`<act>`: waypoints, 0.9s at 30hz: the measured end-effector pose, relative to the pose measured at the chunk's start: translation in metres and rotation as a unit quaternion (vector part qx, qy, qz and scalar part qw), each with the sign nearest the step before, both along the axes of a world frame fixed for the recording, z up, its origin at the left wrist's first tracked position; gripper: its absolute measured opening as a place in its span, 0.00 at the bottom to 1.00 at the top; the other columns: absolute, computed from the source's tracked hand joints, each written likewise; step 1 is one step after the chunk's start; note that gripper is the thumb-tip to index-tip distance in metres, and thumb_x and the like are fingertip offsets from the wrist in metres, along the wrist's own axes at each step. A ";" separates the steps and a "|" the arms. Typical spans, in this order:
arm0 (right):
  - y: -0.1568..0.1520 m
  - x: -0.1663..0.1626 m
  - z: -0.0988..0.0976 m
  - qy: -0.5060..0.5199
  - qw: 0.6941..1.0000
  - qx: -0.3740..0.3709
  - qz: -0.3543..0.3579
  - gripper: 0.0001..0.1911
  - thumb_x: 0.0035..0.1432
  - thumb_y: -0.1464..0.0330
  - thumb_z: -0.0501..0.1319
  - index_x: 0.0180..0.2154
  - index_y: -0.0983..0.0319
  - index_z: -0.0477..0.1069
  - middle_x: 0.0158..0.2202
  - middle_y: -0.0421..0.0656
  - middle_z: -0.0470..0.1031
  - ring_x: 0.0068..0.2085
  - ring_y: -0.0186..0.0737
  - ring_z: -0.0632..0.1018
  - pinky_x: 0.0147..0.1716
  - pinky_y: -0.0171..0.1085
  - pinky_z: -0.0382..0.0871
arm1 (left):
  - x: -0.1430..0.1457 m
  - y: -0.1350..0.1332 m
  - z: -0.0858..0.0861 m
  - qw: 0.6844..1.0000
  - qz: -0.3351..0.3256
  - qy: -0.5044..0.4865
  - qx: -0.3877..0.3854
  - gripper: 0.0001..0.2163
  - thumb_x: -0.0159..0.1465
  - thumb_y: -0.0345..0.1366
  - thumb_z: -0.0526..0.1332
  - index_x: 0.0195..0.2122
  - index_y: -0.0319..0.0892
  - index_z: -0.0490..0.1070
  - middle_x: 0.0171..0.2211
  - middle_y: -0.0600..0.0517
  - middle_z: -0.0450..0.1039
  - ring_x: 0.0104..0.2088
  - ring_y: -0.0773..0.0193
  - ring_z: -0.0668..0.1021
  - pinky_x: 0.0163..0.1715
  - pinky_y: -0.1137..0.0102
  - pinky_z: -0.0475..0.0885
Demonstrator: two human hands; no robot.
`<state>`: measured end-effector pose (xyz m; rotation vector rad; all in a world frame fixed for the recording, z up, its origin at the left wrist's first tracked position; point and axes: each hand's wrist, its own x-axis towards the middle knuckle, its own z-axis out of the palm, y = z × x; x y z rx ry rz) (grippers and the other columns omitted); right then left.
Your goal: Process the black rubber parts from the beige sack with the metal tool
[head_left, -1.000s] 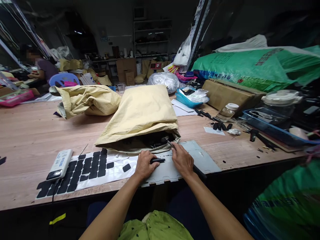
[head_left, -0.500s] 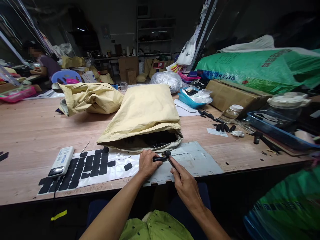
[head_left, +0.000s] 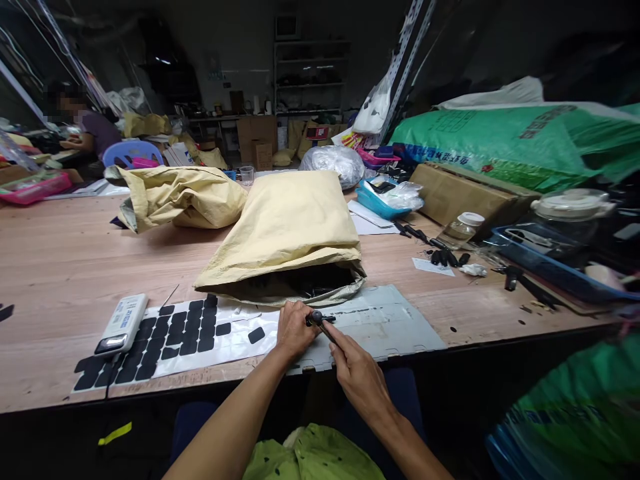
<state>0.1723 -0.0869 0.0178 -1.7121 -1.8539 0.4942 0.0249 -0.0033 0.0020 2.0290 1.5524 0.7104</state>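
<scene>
My left hand (head_left: 295, 331) rests on the grey board (head_left: 395, 323) at the table's front edge, its fingers closed on a small black rod-like part (head_left: 329, 319). Most of that part is hidden by the fingers and the tool over it. In my right hand (head_left: 364, 379) is the handle of a small hammer (head_left: 317, 319), whose dark round head is at the black part beside my left fingertips. Whether the head touches the part I cannot tell. Just beyond my hands lies a beige bag (head_left: 300, 220), its mouth facing me with dark items inside.
Left of the board lies a white sheet with black stickers (head_left: 193, 327), partly under a white device (head_left: 123, 323) with a cable. A second beige bag (head_left: 190, 193) lies behind. To the right are black parts (head_left: 445, 257), a jar (head_left: 463, 228) and a blue tray (head_left: 555, 260). A person sits far left.
The hammer head has moved left and slightly down, closer to my left fingertips. My right hand has shifted a little left with it, while my left hand stays nearly in place.
</scene>
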 end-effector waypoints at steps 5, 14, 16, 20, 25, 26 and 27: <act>0.031 0.014 0.004 -0.023 0.998 0.015 -0.049 0.22 0.65 0.65 0.49 0.58 0.54 0.68 0.54 0.41 0.75 0.50 0.39 0.77 0.46 0.37 0.71 | 0.001 0.000 0.002 1.000 0.002 -0.011 -0.012 0.07 0.56 0.37 0.69 0.36 0.46 0.77 0.37 0.53 0.74 0.43 0.57 0.69 0.46 0.63 0.62; 0.099 0.037 -0.005 -0.200 0.961 0.008 -0.190 0.21 0.65 0.70 0.50 0.56 0.57 0.69 0.43 0.46 0.75 0.40 0.41 0.74 0.34 0.37 0.62 | 0.000 -0.003 0.004 1.000 0.000 0.000 0.002 0.07 0.55 0.36 0.69 0.35 0.45 0.76 0.37 0.52 0.74 0.43 0.55 0.69 0.45 0.63 0.63; 0.100 0.037 -0.015 -0.238 0.951 0.027 -0.198 0.21 0.65 0.71 0.49 0.57 0.58 0.69 0.41 0.47 0.75 0.39 0.42 0.73 0.34 0.38 0.61 | 0.000 -0.001 0.003 1.000 -0.001 0.005 0.008 0.06 0.56 0.36 0.68 0.35 0.45 0.75 0.36 0.52 0.73 0.42 0.56 0.69 0.45 0.63 0.64; 0.100 0.036 -0.024 -0.273 0.940 0.054 -0.197 0.21 0.65 0.70 0.49 0.58 0.58 0.67 0.42 0.48 0.73 0.39 0.42 0.72 0.33 0.38 0.60 | 0.001 0.000 0.006 0.999 -0.007 0.001 0.035 0.05 0.61 0.37 0.65 0.36 0.43 0.74 0.36 0.51 0.73 0.42 0.56 0.70 0.45 0.62 0.65; 0.101 0.036 -0.022 -0.278 0.939 0.048 -0.196 0.21 0.64 0.71 0.50 0.57 0.59 0.67 0.42 0.48 0.72 0.39 0.42 0.72 0.33 0.38 0.60 | -0.014 -0.054 0.014 0.986 -0.066 -0.099 0.115 0.07 0.68 0.37 0.56 0.43 0.43 0.71 0.38 0.48 0.74 0.39 0.58 0.73 0.42 0.64 0.68; 0.101 0.036 -0.022 -0.278 0.939 0.048 -0.196 0.21 0.63 0.71 0.50 0.56 0.59 0.67 0.42 0.48 0.72 0.39 0.42 0.72 0.33 0.39 0.60 | -0.020 -0.072 0.013 0.980 -0.115 -0.112 0.119 0.08 0.68 0.37 0.56 0.45 0.43 0.70 0.38 0.47 0.75 0.38 0.59 0.75 0.41 0.64 0.69; 0.101 0.036 -0.021 -0.277 0.939 0.047 -0.197 0.21 0.63 0.71 0.50 0.56 0.59 0.67 0.42 0.48 0.72 0.38 0.42 0.72 0.33 0.39 0.60 | -0.028 -0.090 0.010 0.973 -0.167 -0.112 0.117 0.09 0.67 0.38 0.56 0.47 0.44 0.70 0.38 0.47 0.76 0.38 0.59 0.76 0.41 0.64 0.70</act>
